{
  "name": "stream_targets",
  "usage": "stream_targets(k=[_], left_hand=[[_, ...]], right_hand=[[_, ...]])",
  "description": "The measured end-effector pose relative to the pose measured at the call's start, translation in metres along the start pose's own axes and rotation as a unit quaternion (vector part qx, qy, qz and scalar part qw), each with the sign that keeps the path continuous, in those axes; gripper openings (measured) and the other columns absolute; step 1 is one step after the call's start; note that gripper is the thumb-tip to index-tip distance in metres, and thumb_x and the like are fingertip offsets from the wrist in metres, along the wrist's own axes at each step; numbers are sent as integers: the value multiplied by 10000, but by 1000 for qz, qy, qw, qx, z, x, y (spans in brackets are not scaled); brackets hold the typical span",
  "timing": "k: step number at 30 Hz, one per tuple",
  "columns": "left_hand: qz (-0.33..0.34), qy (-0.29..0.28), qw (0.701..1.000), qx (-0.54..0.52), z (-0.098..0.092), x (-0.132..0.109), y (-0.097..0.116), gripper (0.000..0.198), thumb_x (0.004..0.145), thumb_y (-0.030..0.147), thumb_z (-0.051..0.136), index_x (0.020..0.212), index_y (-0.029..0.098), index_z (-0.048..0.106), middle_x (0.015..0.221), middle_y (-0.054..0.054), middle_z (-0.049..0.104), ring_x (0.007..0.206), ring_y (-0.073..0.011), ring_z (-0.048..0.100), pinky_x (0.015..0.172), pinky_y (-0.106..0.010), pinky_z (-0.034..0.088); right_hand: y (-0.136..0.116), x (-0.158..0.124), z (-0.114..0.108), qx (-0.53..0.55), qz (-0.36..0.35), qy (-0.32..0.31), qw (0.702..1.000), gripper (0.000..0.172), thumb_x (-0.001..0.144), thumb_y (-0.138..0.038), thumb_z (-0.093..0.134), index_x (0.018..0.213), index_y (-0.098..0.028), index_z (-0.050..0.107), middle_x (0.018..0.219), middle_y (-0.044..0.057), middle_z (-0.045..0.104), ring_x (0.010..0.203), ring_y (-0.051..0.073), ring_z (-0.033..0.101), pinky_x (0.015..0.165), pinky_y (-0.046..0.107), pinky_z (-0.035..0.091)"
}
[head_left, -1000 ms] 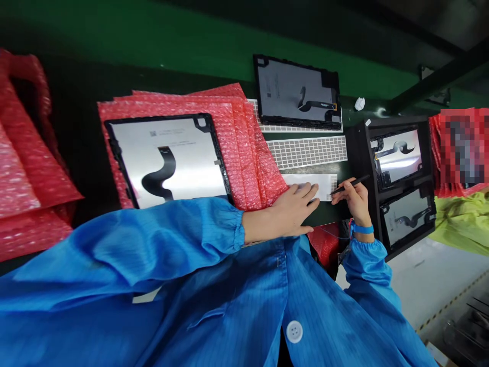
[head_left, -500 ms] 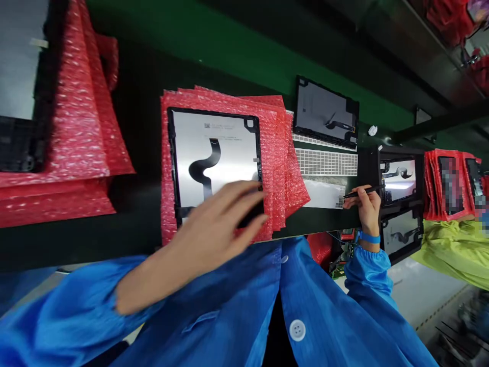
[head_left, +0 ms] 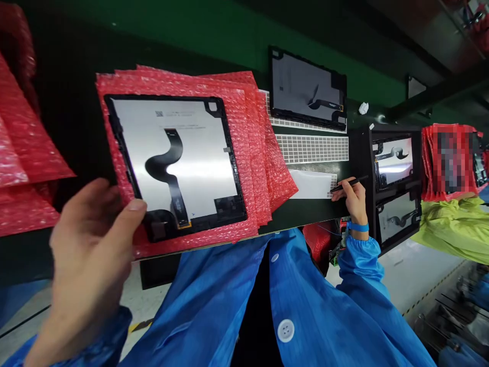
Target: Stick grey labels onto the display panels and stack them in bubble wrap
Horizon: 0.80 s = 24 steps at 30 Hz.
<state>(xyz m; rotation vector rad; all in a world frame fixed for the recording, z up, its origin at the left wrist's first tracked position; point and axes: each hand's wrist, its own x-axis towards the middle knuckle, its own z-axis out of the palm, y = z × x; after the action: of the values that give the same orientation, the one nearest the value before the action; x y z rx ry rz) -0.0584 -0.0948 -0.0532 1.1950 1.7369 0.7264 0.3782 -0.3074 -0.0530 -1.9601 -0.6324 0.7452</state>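
Note:
A display panel (head_left: 206, 163) with a silver back, black frame and dark curved flex cable (head_left: 173, 153) lies on a stack of red bubble-wrap bags (head_left: 244, 168). At its lower left edge is my left hand (head_left: 95, 229), the thumb tip against the frame. Its fingers are spread from the thumb and blurred beside the bags; I see nothing held between them. My right hand (head_left: 353, 196) pinches slim black tweezers (head_left: 349, 184), their tip down at the right end of a mostly bare white sticker sheet (head_left: 311, 184), where a few small grey stickers remain visible.
Gridded sticker sheets (head_left: 313, 149) lie behind, partly under another dark panel (head_left: 305, 89). A black tray (head_left: 367, 153) at right holds two panels. More red bags (head_left: 23, 158) are at far left; bagged panels (head_left: 430, 160) stand far right beside a person's yellow-green sleeve (head_left: 451, 224).
My left hand has moved from over the panel's lower right to its lower left edge. The view has shifted, and my right hand stays at the sticker sheet with the tweezers.

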Motion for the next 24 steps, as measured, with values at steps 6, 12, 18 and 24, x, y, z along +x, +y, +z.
stream_targets(k=[6,12,18,24], left_hand=[[-2,-81,997,-18,12,11,37,695,496,458,983,1147,249,855,1135,-65,836,1080,-380,762,1129,-721,535],[18,-90,995,-47,21,4,43,616,528,324,856,1140,268,824,1139,-29,813,1075,-349,732,1197,-722,463],[33,-95,992,-80,36,17,28,640,496,319,876,1108,241,706,1024,-22,783,920,-247,724,1027,-557,607],[108,-151,971,-152,58,26,16,913,681,521,1002,1400,268,500,1105,-44,802,906,-218,781,898,-465,673]], right_hand=[[2,1,1,9,10,-11,1000,486,885,-715,761,884,-241,654,596,-18,742,491,198,738,463,289,576],[2,3,2,36,18,-26,999,521,847,-724,800,858,-223,659,601,1,760,458,171,727,447,239,564],[6,8,-2,87,43,-31,995,520,835,-714,818,839,-221,652,623,-1,764,470,175,739,454,242,587],[-14,6,0,148,35,-6,988,475,823,-644,864,811,-214,660,580,-16,734,443,164,720,412,211,542]])
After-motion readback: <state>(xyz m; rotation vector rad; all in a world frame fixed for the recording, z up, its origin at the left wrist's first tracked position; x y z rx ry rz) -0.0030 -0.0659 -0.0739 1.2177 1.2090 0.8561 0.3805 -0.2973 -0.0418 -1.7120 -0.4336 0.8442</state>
